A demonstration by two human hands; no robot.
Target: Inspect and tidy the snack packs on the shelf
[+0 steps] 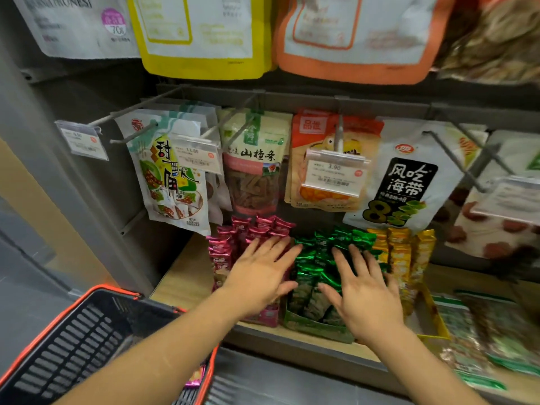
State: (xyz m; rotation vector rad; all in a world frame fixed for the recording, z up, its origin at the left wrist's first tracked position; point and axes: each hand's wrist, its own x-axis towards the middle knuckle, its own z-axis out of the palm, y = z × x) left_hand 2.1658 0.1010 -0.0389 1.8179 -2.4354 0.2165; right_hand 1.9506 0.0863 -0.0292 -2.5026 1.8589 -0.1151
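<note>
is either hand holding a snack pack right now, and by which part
Nothing is held. The left hand lies open, fingers spread, over the pink packs, the right hand likewise over the green packs.

On the white pouch (79, 24) hung at top left, "70g" is printed in a magenta circle; the heading above it is too blurred to be read. "甜酸角" is written in black on the white hanging bag with tamarind pictures (163, 185), and "13.80" is shown on the clear price tag (198, 156) before it. "山楂条" is printed on the green-and-cream bag (254, 159). "品世" is marked on the orange-red bag (315, 127), and "3.90" on its white price tag (334, 173). "风吃海带" and a large "8" are carried by the white bag with a black panel (409, 182).
</note>
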